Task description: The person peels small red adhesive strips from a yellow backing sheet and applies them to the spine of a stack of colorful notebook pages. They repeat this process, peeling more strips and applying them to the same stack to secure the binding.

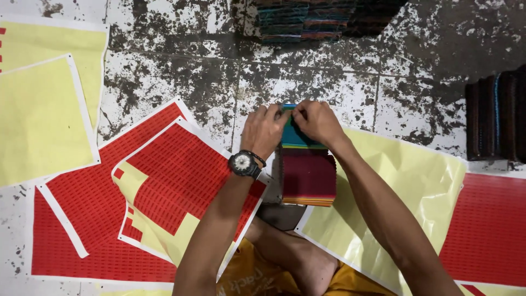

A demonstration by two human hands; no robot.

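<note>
Both hands meet at the far edge of a stack of coloured fabric swatches [308, 175] on the floor; the left hand [266, 131] and right hand [318, 121] each pinch the teal top swatch [296, 137] in a narrow grip, red sticker sheets [170, 181] lying left.

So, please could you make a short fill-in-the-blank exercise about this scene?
1. A black watch sits on the ____ wrist.
2. Both hands pinch the top of a swatch stack whose upper piece is teal and lower piece is ____.
3. The sheet under the left forearm carries rows of ____ stickers on pale yellow backing.
4. The left hand and right hand meet at the stack's ____ edge.

Missing words: left; maroon; red; far
</note>
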